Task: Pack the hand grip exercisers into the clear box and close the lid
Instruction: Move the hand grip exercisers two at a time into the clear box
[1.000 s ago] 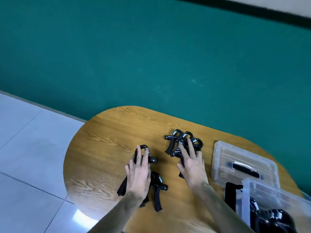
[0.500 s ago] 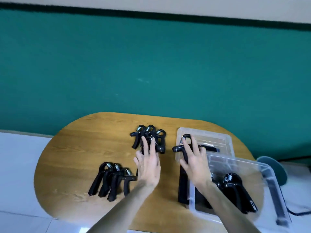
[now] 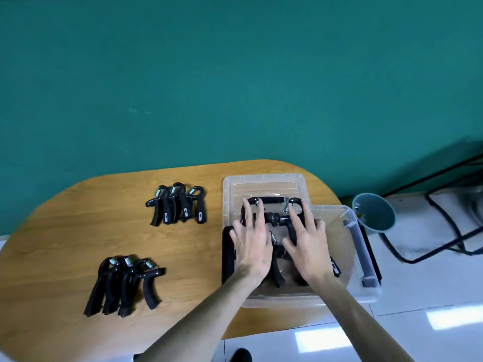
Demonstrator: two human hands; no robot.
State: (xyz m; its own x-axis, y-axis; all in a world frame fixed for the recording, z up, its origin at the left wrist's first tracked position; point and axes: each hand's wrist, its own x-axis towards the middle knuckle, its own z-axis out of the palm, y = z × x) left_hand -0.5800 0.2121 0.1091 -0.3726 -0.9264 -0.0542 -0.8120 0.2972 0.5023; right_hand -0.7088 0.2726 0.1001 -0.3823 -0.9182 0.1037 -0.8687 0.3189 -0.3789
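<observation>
Nearest the person, two bare forearms are reaching up from the bottom edge over the wooden table (image 3: 65, 231). On the near left of the tabletop, a bunch of three black grip exercisers (image 3: 125, 283) is lying side by side, springs pointing away, untouched.

To the right, the clear box (image 3: 350, 259) is sitting at the table's right end, part of it hanging past the edge over the white floor (image 3: 431, 296). Both hands are hovering over its open top. The left hand (image 3: 252, 244) is lying palm down with fingers stretched fairly straight and spread, the fingertips (image 3: 247, 205) resting over the curved top of an exerciser (image 3: 274, 218). The right hand (image 3: 305, 241) is doing the same just beside it, fingers long and fanned, laid across another exerciser (image 3: 295, 205). Whether the thumbs underneath are gripping the handles I cannot tell; from above the fingers are looking relaxed rather than clenched. More black exercisers are already lying in the box beneath the hands.

Just beyond the box, touching it, the clear lid (image 3: 261, 184) is lying flat on the table.

Farther left, well apart from the box, a second bunch of three exercisers (image 3: 177, 205) is resting on the wood.

Off the table to the right, a teal bin (image 3: 376, 215) is standing on the floor, with black cables (image 3: 444, 218) trailing beside it, and a green wall (image 3: 235, 87) is rising behind everything.
</observation>
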